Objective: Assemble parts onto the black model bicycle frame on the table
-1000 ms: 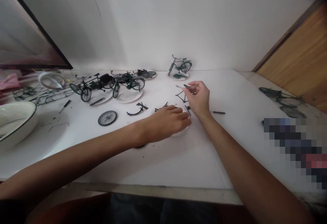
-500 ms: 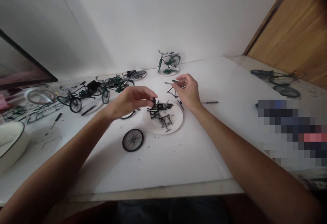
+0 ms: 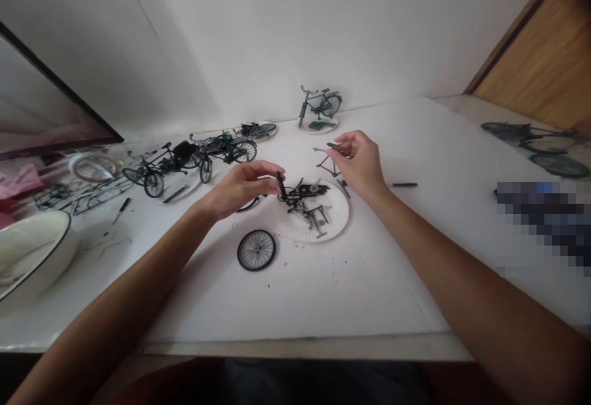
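Apparently partway, judging from the head view. The frame (image 3: 327, 165) of a toy bicycle is bare, no wheels on it, just beyond the paper plate (image 3: 339, 226). Loose parts (image 3: 314, 191) pile on that plate, and 1 spoked wheel (image 3: 257, 250) lies on the table (image 3: 369, 300) near its front left, so I'd count those as left to do. Built already, it seems: 1 complete bicycle (image 3: 318, 109) standing at the back, plus a black bicycle (image 3: 184, 152) and a green bicycle (image 3: 228, 156) over left, both looking mostly whole.

Left hand (image 3: 240, 186): thumb and fingertips nearly together, gripping 1 upright black part (image 3: 279, 184) at the plate's left edge; can't make out if it links to the pile. Right hand (image 3: 362, 162): thumb and fingertips pinched on the frame near a small dark bit (image 3: 332, 145), maybe a seat, other fingers curled. Whether the frame touches the table is unclear. Black stick (image 3: 404, 184) lies beside the right wrist, not held
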`<state>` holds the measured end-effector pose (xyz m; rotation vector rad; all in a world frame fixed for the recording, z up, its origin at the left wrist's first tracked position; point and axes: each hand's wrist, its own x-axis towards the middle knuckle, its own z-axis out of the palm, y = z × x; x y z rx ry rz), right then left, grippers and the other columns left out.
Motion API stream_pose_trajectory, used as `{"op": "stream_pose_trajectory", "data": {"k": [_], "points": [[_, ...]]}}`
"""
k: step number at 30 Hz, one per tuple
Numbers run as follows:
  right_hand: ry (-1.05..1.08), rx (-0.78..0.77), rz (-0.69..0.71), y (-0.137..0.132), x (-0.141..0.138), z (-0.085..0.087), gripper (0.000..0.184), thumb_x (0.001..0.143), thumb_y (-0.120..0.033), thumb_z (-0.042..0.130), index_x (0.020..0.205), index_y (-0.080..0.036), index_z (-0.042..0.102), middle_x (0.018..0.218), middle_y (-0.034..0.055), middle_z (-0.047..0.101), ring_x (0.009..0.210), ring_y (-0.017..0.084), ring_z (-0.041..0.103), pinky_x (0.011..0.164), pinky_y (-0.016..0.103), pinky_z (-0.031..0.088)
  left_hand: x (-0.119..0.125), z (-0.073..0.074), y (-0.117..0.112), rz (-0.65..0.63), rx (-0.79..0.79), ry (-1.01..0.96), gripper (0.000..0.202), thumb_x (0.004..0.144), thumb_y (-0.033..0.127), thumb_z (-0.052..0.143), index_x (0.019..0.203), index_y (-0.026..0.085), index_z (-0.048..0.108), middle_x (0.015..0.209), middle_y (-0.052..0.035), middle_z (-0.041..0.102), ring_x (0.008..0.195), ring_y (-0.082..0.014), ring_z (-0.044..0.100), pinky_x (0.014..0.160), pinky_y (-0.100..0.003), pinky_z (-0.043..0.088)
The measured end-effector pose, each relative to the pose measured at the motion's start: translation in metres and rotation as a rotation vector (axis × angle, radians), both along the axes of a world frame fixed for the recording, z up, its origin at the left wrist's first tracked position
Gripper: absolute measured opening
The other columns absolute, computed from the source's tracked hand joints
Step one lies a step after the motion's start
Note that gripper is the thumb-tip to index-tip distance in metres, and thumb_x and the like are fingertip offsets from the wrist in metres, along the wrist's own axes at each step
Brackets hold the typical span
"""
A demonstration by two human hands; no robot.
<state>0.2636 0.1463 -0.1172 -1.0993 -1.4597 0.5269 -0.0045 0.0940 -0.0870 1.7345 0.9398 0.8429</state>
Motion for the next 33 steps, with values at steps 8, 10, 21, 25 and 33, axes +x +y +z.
{"op": "stream_pose_trajectory", "data": {"k": [8,10,21,25,33], "points": [[-0.002,0.002,0.009,0.001,-0.001,-0.002,0.02,0.076,-0.019,0.075,0.089,-0.022,0.061,0.077,-0.0003,0.067,0.075,0.017,0.066,0.076,0.036,0.054,-0.041,0.017,-0.019,0.076,0.457,0.934,0.034,0.094,0.045,0.061,0.117,0.021,0.068,0.108,-0.0088,0.074,0.088,-0.0226,0.07,0.076,-0.035,0.056],[-0.007,0.002,0.008,0.0,-0.001,-0.002,0.02,0.076,-0.02,0.076,0.089,-0.022,0.061,0.078,-0.0002,0.068,0.075,0.017,0.066,0.075,0.036,0.054,-0.043,0.012,-0.021,0.041,0.441,0.936,0.032,0.094,0.043,0.061,0.118,0.022,0.067,0.101,-0.007,0.075,0.081,-0.0204,0.07,0.07,-0.031,0.054],[0.213,-0.158,0.082,-0.027,-0.025,0.018,0.018,0.079,-0.025,0.077,0.091,-0.023,0.063,0.078,0.0017,0.067,0.067,0.016,0.064,0.061,0.033,0.054,-0.046,0.01,-0.03,0.201,0.631,0.694,0.028,0.097,0.027,0.056,0.123,0.019,0.062,0.11,-0.0082,0.07,0.094,-0.0193,0.067,0.082,-0.032,0.053],[0.043,-0.076,0.084,-0.04,-0.035,0.021,0.02,0.077,-0.025,0.08,0.09,-0.023,0.065,0.08,0.0022,0.07,0.076,0.018,0.068,0.068,0.035,0.055,-0.032,0.006,-0.037,0.268,0.832,0.732,0.025,0.099,0.018,0.053,0.122,0.017,0.063,0.111,-0.0103,0.07,0.102,-0.0237,0.063,0.091,-0.041,0.05],[0.001,-0.05,0.217,-0.054,-0.049,0.014,0.019,0.08,-0.03,0.08,0.091,-0.021,0.066,0.084,0.0025,0.072,0.082,0.019,0.07,0.075,0.036,0.058,-0.01,0.009,-0.052,0.123,1.05,0.626,0.019,0.099,0.015,0.058,0.117,0.017,0.063,0.101,-0.0087,0.07,0.094,-0.0197,0.061,0.085,-0.038,0.05]]}}
